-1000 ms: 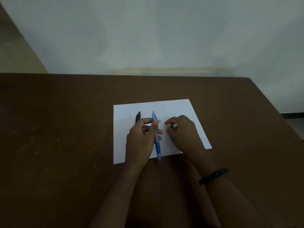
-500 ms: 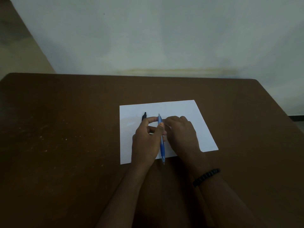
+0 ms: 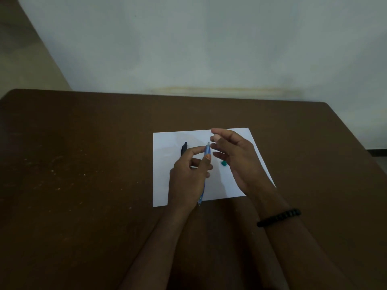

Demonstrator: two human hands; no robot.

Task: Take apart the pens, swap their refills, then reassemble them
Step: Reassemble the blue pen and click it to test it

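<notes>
My left hand (image 3: 188, 176) grips a blue pen (image 3: 207, 150) between thumb and fingers, top end pointing away, tip near the paper's front edge. Just right of the pen's top hovers my right hand (image 3: 234, 158), fingers spread; I cannot make out anything held in it. A small teal piece (image 3: 223, 163) lies on the white paper (image 3: 167, 185) under the right hand. A black pen (image 3: 183, 148) lies on the paper behind my left hand, mostly hidden by it.
The paper rests on a brown table (image 3: 83, 185) that ends at a pale wall. A black bead bracelet (image 3: 278, 217) circles my right wrist.
My right hand has lifted off the pen's top and opened, moving up and right. The small teal piece now shows on the paper. The left hand keeps its hold on the blue pen.
</notes>
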